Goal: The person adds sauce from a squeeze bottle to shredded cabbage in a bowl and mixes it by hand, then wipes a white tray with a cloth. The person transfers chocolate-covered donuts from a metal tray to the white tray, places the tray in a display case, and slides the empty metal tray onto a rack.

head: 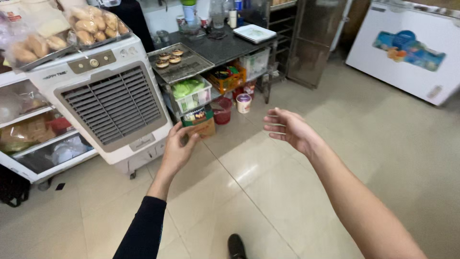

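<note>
Both hands empty, fingers spread: left hand (178,146) nearer the white air cooler (110,103), just beside its lower corner; right hand (287,129) well apart, rightward.

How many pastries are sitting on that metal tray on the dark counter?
4, clustered at the far end of the metal tray: one at the left, one behind it, one in the middle, one farthest right. None seem hidden.

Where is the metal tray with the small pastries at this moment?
In the head view, the metal tray lies upper middle-left on the dark counter, right of the white air cooler and above the green crate.
</note>
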